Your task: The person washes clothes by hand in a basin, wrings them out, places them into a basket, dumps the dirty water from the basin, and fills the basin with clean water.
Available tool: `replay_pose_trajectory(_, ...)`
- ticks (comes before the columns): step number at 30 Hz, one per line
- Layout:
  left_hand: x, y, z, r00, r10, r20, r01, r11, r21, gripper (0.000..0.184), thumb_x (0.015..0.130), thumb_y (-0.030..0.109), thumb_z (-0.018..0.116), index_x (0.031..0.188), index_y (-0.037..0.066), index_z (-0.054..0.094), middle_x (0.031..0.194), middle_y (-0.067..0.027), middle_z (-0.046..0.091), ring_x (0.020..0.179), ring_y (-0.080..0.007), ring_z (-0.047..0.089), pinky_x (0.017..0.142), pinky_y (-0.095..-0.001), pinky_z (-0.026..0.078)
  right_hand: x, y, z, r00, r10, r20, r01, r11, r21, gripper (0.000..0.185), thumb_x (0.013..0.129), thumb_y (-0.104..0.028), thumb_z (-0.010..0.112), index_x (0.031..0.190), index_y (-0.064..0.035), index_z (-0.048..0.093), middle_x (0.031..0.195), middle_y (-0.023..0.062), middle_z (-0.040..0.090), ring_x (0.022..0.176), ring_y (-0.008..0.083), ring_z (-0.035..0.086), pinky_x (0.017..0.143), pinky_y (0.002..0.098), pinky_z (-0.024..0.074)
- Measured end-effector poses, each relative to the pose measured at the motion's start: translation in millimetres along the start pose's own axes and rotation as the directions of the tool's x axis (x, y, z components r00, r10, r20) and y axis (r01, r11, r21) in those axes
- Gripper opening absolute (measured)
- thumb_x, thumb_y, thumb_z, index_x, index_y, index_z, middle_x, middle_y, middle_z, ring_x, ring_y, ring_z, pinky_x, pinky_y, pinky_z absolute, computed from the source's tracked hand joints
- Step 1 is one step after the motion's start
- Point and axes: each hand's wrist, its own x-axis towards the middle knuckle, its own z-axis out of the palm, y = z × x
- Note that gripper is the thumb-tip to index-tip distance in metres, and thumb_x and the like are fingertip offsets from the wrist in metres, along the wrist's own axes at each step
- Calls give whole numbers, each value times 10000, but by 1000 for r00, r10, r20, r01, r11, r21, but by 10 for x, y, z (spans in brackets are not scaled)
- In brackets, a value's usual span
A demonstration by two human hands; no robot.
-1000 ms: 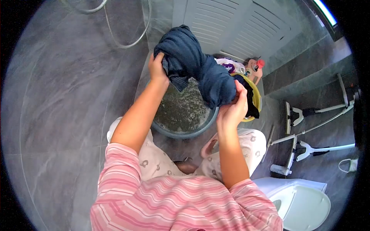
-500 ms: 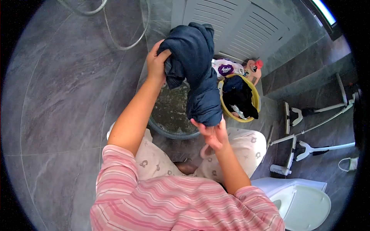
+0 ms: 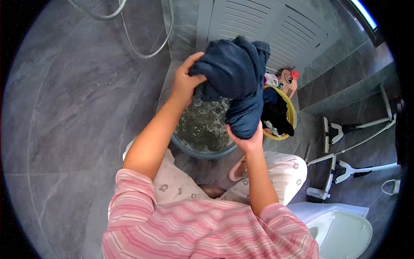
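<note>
A bundled dark blue cloth (image 3: 233, 69) hangs between my two hands, over a round blue-grey basin (image 3: 202, 154) of murky, foamy water. My left hand (image 3: 189, 82) grips the cloth's upper left side, thumb and fingers closed on its folds. Lower down, my right hand (image 3: 249, 137) holds the narrower end from below, fingers wrapped round it. The cloth hides the far part of the basin. To the right of the basin stands a yellow bucket (image 3: 292, 113) with dark clothes (image 3: 276, 113) in it.
Behind the bucket are a pink bottle with a red cap (image 3: 288, 82) and a partly hidden white and purple pack (image 3: 270, 79). A grey slatted panel (image 3: 276, 30) stands at the back. A shower hose (image 3: 151, 55) hangs upper left. Mops (image 3: 366, 169) and a toilet (image 3: 345, 231) are on the right.
The cloth has bunched up and shifted right, its top now wider. My left hand has moved right with it. My right hand first came down and inward, then went slightly up and right.
</note>
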Motion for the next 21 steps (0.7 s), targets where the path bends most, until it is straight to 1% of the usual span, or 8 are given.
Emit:
replay_pose_trajectory(3,-134,-55,79,984,152,92,-175,926,334,514,646,-51,622,1134,31,484,1018,-50,546,951,-149,508,859,-268,388,91,-273,113,957,-225,-182,200,969,-148,443,822,-505,410,1097,-187,551,1112,75,567,1031,292,487,857,538,392)
replay_pose_trajectory(6,-281,-275,54,995,95,-2,-88,925,370,524,683,-4,601,1175,49,429,1053,-68,520,991,-166,488,879,-280,373,113,-662,224,763,-646,37,632,733,-252,381,877,-326,429,1113,-41,521,1118,108,577,993,270,576,871,395,461)
replay_pose_trajectory(8,-366,-351,49,947,-294,-128,297,955,5,590,717,64,582,1250,76,330,1151,-91,460,1074,-191,445,921,-304,343,-27,-794,367,569,-792,222,804,478,-354,243,849,-220,537,966,-8,551,949,90,596,832,204,585,737,332,468)
replay_pose_trajectory(11,-536,-318,152,855,-517,-29,492,829,-267,699,736,103,575,1334,108,214,1250,-108,385,1148,-213,394,956,-320,311,-192,-859,637,483,-811,331,839,320,-441,188,845,-183,559,914,-9,562,879,76,590,771,163,572,710,300,467)
replay_pose_trajectory(15,-564,-247,175,951,-306,-44,308,931,193,878,782,267,640,1405,92,47,1328,-123,323,1190,-247,368,982,-335,296,-271,-718,756,498,-814,299,820,330,-468,139,834,-150,587,884,-22,566,821,54,575,702,131,536,688,267,451)
replay_pose_trajectory(17,-485,-319,195,951,-217,-218,268,934,237,811,807,350,624,1388,45,148,1318,-140,362,1164,-245,407,974,-340,318,-215,-542,697,342,-846,409,818,54,-573,200,781,-148,647,865,5,550,919,93,519,845,178,504,780,289,405)
replay_pose_trajectory(19,-433,-329,142,810,-381,-445,335,924,-183,652,846,373,569,1332,27,306,1278,-146,433,1116,-223,462,955,-330,348,-312,-293,734,22,-653,757,611,-591,-527,237,714,-125,686,855,1,544,960,131,470,908,233,474,809,333,388)
replay_pose_trajectory(21,-427,-437,63,719,-432,-545,337,902,-271,520,896,396,472,1259,28,419,1217,-118,504,1073,-203,502,936,-324,382,-445,-79,888,17,-496,868,693,-620,-368,266,619,-114,722,810,-23,560,940,140,435,877,278,462,790,354,382)
